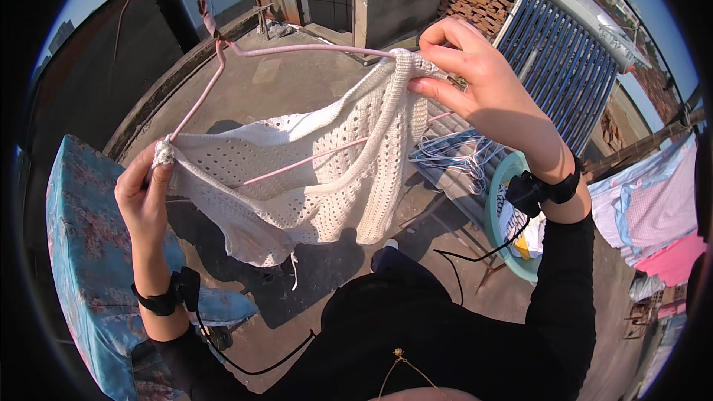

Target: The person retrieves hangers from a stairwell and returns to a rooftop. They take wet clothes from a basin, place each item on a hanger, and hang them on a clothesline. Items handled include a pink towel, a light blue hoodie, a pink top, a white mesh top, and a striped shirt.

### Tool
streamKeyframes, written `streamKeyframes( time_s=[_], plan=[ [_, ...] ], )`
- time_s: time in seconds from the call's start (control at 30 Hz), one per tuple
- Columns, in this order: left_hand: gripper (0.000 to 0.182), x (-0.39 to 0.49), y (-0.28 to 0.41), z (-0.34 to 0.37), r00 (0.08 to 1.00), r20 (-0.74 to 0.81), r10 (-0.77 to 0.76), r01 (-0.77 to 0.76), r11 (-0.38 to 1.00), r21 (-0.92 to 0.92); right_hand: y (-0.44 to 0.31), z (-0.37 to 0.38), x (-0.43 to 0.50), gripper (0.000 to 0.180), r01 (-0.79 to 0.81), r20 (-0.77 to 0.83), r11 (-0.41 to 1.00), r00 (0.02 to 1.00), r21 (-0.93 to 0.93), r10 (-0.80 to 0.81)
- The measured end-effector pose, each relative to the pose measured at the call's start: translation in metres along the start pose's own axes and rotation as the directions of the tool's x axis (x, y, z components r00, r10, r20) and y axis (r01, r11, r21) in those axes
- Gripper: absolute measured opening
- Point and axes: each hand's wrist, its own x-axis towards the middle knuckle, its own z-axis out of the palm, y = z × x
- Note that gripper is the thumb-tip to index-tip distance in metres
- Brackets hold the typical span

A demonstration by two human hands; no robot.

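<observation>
A white openwork knitted garment (334, 178) hangs on a pink coated wire clothes hanger (312, 49) in front of me. My left hand (146, 178) pinches the garment's bunched edge at the hanger's lower left end. At the upper right, my right hand (459, 69) grips the knit between thumb and fingers by the hanger's other end. The hanger's bottom bar shows in front of the knit's back layer. Its twisted neck rises at the upper left, up to the picture's rim. A thin white string dangles from the garment's lower edge.
A bundle of wire hangers (459, 153) lies on a corrugated surface (445, 181) at the right, beside a green basin (493, 217) with clothes. A solar water heater (557, 61) stands behind. Floral cloth (94, 256) covers something at left. Laundry (652, 195) hangs at far right.
</observation>
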Motion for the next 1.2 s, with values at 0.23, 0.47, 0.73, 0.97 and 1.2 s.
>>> streamKeyframes(
  time_s=[0.23, 0.47, 0.73, 0.97, 1.2],
  plan=[
    [0.021, 0.102, -0.029, 0.028, 0.947, 0.305, 0.103, -0.143, 0.983, 0.112, 0.076, 0.058, 0.004, 0.021, -0.147, -0.099, 0.555, 0.916, 0.819, 0.389],
    [0.025, 0.173, -0.053, 0.078, 0.950, 0.309, 0.044, -0.087, 0.988, 0.128, 0.149, 0.100, 0.026, 0.026, -0.131, -0.154, 0.544, 0.881, 0.829, 0.447],
    [0.025, 0.261, -0.160, 0.140, 0.963, 0.209, 0.168, -0.155, 0.985, -0.076, 0.232, 0.103, 0.057, 0.026, -0.360, -0.054, 0.767, 0.889, 0.531, 0.454],
    [0.019, 0.323, -0.248, 0.198, 0.885, 0.379, 0.269, -0.199, 0.956, -0.215, 0.229, 0.142, 0.081, 0.028, -0.580, 0.225, 0.615, 0.799, 0.534, 0.558],
    [0.038, 0.416, -0.318, 0.268, 0.740, 0.525, 0.420, -0.249, 0.896, -0.367, 0.247, 0.197, 0.100, 0.028, -0.526, -0.006, 0.298, 0.487, 0.796, 0.874]
  ],
)
